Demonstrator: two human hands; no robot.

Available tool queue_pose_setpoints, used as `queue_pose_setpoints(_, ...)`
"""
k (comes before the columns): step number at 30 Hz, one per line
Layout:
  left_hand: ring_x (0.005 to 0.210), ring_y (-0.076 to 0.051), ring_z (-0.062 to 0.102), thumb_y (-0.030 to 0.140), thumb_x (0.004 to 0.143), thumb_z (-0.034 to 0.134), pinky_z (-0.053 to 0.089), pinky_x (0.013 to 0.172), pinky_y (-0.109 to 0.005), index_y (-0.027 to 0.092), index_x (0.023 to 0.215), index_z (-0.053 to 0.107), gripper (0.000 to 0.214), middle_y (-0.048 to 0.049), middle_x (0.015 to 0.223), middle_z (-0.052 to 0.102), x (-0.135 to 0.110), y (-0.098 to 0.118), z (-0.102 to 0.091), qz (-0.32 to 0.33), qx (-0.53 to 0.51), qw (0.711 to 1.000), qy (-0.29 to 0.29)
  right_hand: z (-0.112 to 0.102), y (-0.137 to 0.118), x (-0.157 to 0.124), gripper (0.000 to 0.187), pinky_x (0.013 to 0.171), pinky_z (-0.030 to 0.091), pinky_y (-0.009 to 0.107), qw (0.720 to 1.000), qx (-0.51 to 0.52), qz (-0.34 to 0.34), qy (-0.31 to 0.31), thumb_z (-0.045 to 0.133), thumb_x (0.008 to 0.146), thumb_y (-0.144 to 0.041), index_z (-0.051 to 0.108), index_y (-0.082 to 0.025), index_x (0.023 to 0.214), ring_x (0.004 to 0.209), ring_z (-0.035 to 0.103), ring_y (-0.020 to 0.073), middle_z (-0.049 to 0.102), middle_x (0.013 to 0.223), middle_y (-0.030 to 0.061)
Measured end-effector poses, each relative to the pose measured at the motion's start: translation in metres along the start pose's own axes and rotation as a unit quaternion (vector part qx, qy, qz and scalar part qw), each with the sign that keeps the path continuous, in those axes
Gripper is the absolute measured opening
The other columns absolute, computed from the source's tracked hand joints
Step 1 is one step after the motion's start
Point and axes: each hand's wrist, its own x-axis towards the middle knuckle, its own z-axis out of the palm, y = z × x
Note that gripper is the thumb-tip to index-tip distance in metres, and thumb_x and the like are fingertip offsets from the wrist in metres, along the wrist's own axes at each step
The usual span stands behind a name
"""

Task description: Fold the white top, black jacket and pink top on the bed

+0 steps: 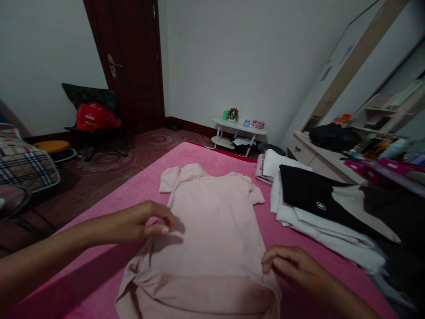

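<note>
A pale pink short-sleeved shirt (212,226) lies spread out, its neckline pointing away from me. The lower part is rumpled, with a fold running across it and bunched fabric at the lower left. My left hand (142,221) is over the shirt's left side, thumb and curved fingers a little apart, and casts a shadow on the cloth; nothing shows in it. At the right side edge, the bent fingers of my right hand (288,263) are closed together on the shirt's fabric.
The shirt rests on a pink-covered bed (133,190). To the right are stacked white clothes (332,230) with a black garment (305,190) on top. A cluttered dresser (299,146) stands beyond them. Farther off are a small white table (239,126) and a chair holding a red bag (96,117).
</note>
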Motion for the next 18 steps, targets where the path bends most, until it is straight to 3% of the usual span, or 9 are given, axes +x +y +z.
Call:
queue_pose_setpoints(5,0.123,-0.023,0.05,0.034,0.094,0.046,0.037,0.106,-0.039,0.021,0.132,0.052,0.041,-0.0121,0.135,0.053,0.064,-0.007,0.021,0.132,0.203,0.968,0.061,-0.005,0.021,0.02,0.026,0.091,0.048,0.035,0.975,-0.151,-0.09,0.135,0.047,0.092,-0.033,0.07,-0.022,0.099,0.102,0.063,0.0213,0.068,0.107,0.009)
queue_pose_setpoints(9,0.138,-0.029,0.033,0.042,0.093,0.047,0.022,0.113,-0.053,0.024,0.141,0.041,0.052,-0.0129,0.148,0.038,0.102,-0.017,0.06,0.154,0.283,0.945,0.062,0.001,0.019,0.03,0.025,0.094,0.049,0.034,0.943,-0.227,-0.154,0.19,0.046,0.093,-0.026,0.069,-0.024,0.103,0.111,0.06,0.0201,0.065,0.118,0.0086)
queue_pose_setpoints(13,0.141,-0.038,0.022,0.054,0.089,0.047,0.023,0.107,-0.063,0.027,0.145,0.034,0.063,-0.014,0.155,0.024,0.121,-0.027,0.088,0.136,0.319,0.936,0.055,0.009,-0.002,0.058,0.04,0.106,0.04,0.042,0.916,-0.301,-0.193,0.181,0.048,0.092,-0.027,0.053,-0.026,0.132,0.13,0.045,0.0218,0.051,0.139,0.0081)
queue_pose_setpoints(18,0.141,-0.035,0.022,0.055,0.092,0.038,0.02,0.11,-0.061,0.027,0.146,0.031,0.061,-0.0124,0.153,0.029,0.124,-0.035,0.097,0.133,0.334,0.931,0.058,0.032,-0.01,0.116,0.069,0.115,0.023,0.051,0.897,-0.37,-0.193,0.147,0.045,0.093,-0.047,0.017,-0.024,0.151,0.144,0.018,0.0231,0.025,0.155,0.0092)
